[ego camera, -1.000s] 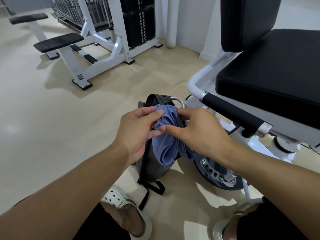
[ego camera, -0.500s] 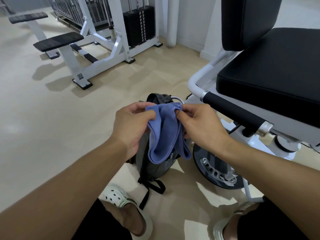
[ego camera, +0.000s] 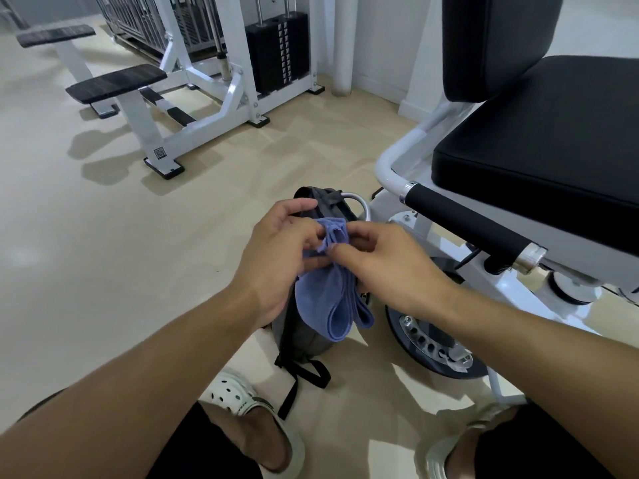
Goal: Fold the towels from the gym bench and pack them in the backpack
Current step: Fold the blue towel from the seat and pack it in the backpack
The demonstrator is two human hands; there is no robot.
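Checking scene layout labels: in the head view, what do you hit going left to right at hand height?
Bare floor → left hand → blue towel, pinched by both hands in front of the backpack → right hand → black padded handle of the white machine.

a white-framed weight machine [ego camera: 221, 84] stands at the far left on a pale beige floor [ego camera: 86, 254], its black weight stack [ego camera: 278, 51] upright beside the frame. two black padded rests [ego camera: 116, 83] jut from it toward the left, throwing soft shadows on the floor. a metal rack of grey bars [ego camera: 138, 22] lines the far wall behind it. near the bottom edge, a white perforated clog [ego camera: 238, 397] sits on one foot, and a second white clog [ego camera: 437, 458] shows partly at the lower right.
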